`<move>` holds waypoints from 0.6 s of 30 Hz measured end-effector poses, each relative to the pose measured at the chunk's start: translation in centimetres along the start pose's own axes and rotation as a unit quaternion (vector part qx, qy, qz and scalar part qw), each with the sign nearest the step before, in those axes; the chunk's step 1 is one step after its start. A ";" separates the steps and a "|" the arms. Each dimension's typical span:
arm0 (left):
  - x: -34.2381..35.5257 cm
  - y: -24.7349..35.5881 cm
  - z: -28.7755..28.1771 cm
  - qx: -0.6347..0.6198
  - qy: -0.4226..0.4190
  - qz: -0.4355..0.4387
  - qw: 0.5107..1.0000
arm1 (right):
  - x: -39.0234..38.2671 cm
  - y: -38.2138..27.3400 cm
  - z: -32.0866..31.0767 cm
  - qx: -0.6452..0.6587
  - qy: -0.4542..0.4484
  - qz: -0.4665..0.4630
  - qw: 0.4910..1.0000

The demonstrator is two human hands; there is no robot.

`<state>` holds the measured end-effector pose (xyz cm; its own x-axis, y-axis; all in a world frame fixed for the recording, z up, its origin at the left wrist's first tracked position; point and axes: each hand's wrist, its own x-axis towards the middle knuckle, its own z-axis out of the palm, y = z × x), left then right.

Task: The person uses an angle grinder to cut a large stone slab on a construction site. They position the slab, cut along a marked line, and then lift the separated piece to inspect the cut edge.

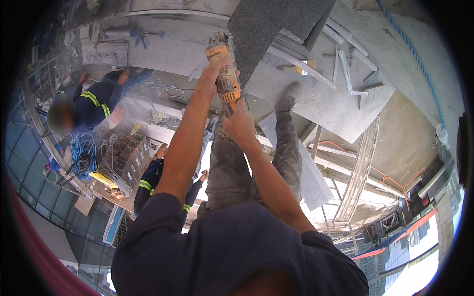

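An orange, dust-caked angle grinder (224, 76) points away from me, its head near the edge of a dark speckled slab (251, 34). My left hand (216, 71) is closed round the front part of the grinder's body, just behind the head. My right hand (236, 121) grips its rear end, lower down, over my dusty grey trouser leg. The disc is hard to make out. My right boot (288, 97) rests to the right on a pale dusty board (360, 113).
Pale strips (344, 69) and a blue tool (139, 37) lie on the dusty surface. A blue rope (414, 49) hangs at right. Two co-workers in reflective navy clothing (91, 103) (148, 182) are on the left and below, near coiled cables (84, 153). Openings drop away below the boards.
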<state>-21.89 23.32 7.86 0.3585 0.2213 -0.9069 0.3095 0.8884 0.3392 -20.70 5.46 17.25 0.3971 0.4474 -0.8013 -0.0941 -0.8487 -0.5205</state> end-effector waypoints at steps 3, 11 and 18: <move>-0.5 0.0 0.3 0.007 0.001 0.001 1.000 | -0.2 0.6 0.2 0.008 0.001 -0.007 1.000; -2.0 -1.8 0.3 0.027 0.004 -0.009 1.000 | -2.5 0.6 -0.6 -0.003 -0.004 0.013 1.000; -0.8 -0.6 0.6 0.004 0.002 0.000 1.000 | -0.7 0.8 -0.1 0.014 0.004 -0.005 1.000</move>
<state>-21.87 22.33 8.56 0.3555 0.2231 -0.9077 0.3156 0.8854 0.3412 -20.99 4.42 17.42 0.4050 0.4541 -0.7936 -0.1149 -0.8358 -0.5369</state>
